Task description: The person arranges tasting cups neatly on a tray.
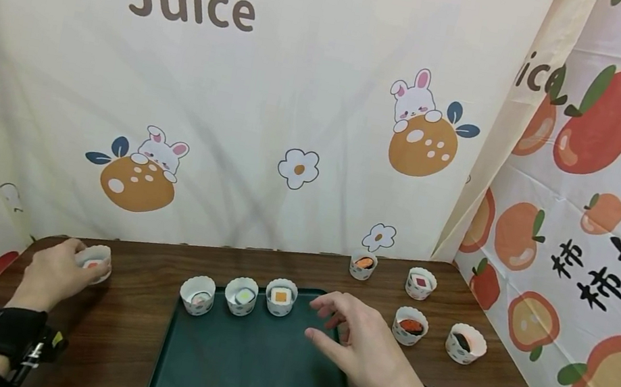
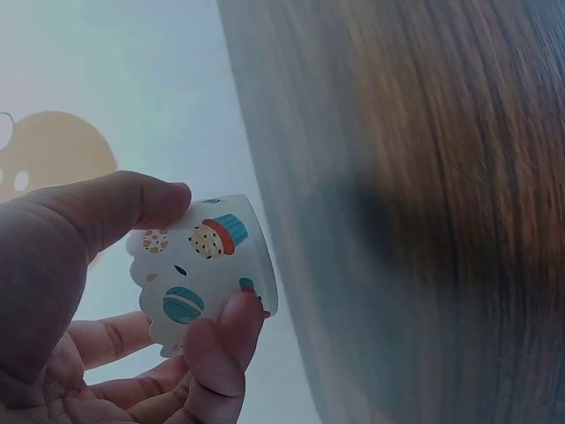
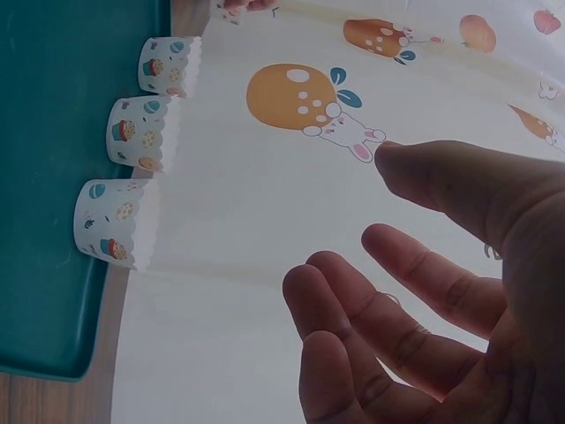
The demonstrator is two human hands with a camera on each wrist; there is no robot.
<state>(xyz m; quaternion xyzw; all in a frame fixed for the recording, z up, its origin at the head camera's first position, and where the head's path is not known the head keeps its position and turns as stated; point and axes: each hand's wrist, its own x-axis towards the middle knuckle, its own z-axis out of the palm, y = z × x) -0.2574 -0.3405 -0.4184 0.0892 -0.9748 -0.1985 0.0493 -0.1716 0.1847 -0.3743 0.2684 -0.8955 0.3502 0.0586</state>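
At the table's left end my left hand [image 1: 53,270] grips a white paper baking cup [image 2: 207,265] printed with cupcakes and macarons. In the left wrist view the thumb and fingers pinch its sides, and the cup is held above the wood. Something reddish inside it shows in the head view. My right hand [image 1: 362,346] hovers over the right side of the dark green tray [image 1: 249,375], fingers relaxed and holding nothing. Along the tray's far edge stand three similar cups: a left one [image 1: 197,296], a middle one [image 1: 240,296] and one with a yellow-topped piece [image 1: 281,297].
Several more cups with small sushi-like pieces stand right of the tray, among them one with an orange-red piece [image 1: 409,326] and one with a black-wrapped piece [image 1: 465,344]. Printed cloth [image 1: 301,103] hangs behind the brown wooden table [image 1: 122,326] and along its sides.
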